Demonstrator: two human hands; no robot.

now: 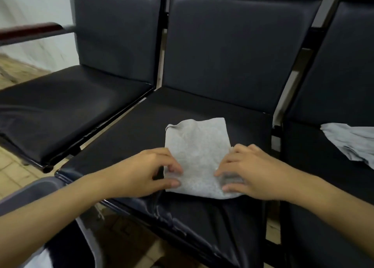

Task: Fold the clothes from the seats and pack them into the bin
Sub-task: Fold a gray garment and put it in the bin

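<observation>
Both hands (150,171) on cloth (197,156) edges

A dark wooden armrest (30,31) stood far to the left of the fingers, on a grey metal bar. Behind it rose a pale wall (36,6). Tan floor tiles (12,172) lay below and left of the fingers.

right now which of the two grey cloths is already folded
The cloth on the middle seat, held at its near corners by both hands. It lies as a neat flat rectangle; the other cloth, on the right seat, lies crumpled and untouched.
</observation>
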